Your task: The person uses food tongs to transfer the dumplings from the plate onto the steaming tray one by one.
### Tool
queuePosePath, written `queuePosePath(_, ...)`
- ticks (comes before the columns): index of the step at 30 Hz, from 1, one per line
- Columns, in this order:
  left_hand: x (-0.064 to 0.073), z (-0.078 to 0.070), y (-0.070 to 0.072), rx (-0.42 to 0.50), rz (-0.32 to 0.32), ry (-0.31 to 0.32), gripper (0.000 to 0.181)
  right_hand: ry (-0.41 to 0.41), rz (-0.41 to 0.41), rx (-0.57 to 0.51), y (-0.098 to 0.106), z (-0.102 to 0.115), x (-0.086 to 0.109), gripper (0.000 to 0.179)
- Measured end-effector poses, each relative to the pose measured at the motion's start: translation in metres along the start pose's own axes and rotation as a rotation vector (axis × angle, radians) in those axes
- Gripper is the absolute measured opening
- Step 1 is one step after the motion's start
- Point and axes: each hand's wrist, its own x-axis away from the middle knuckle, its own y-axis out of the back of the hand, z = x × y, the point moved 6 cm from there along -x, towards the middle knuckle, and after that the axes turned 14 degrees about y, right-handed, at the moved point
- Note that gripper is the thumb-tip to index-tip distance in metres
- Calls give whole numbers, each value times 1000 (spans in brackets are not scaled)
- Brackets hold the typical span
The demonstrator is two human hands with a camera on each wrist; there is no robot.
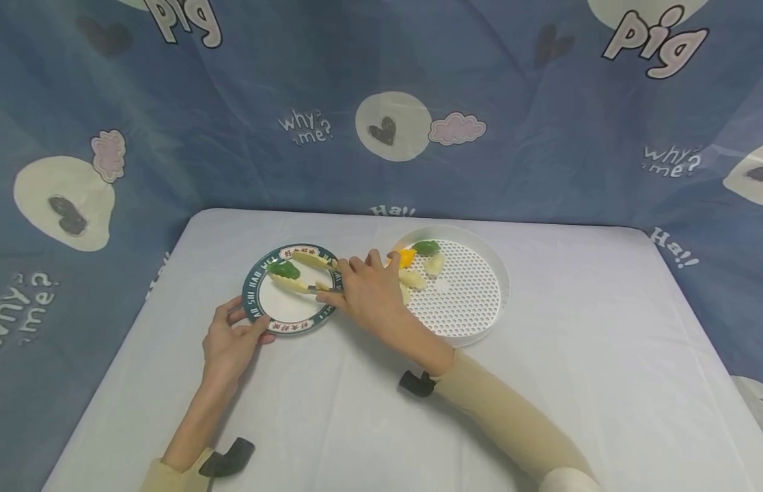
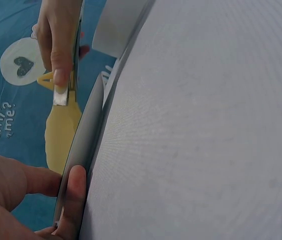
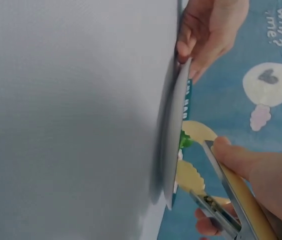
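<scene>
My left hand [image 1: 227,345] grips the near left rim of a round plate [image 1: 283,307] with a green lettered border, thumb on top and fingers beneath. In the left wrist view, the plate [image 2: 83,135] appears edge-on, close over the tablecloth. My right hand [image 1: 375,294] holds metal tongs with yellow scalloped tips [image 3: 189,176] above the plate. Those tips are spread on either side of a green vegetable-like piece [image 1: 284,269] at the plate's far left. A small pale piece [image 1: 322,286] lies near the lower tip, partly hidden by the tongs.
Right of the plate stands a white round perforated tray [image 1: 473,294]. In its left part lie a green piece [image 1: 427,248], a yellow-orange piece [image 1: 406,258] and several pale pieces [image 1: 435,264]. My right hand and forearm overlap its left edge. A printed blue cloth [image 1: 246,157] hangs behind the table.
</scene>
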Motion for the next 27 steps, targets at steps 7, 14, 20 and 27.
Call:
queuePosePath(7, 0, 0, 0, 0, 3, 9, 81, 28, -43, 56, -3, 4, -1, 62)
queuePosePath(14, 0, 0, 0, 4, 7, 6, 83, 48, -77, 74, -4, 6, 0, 58)
queuePosePath(20, 0, 0, 0, 8, -2, 1, 82, 47, -96, 64, -5, 6, 1, 56)
queuePosePath(27, 1, 0, 0, 1, -4, 0, 81, 28, -54, 10, -5, 0, 6, 58)
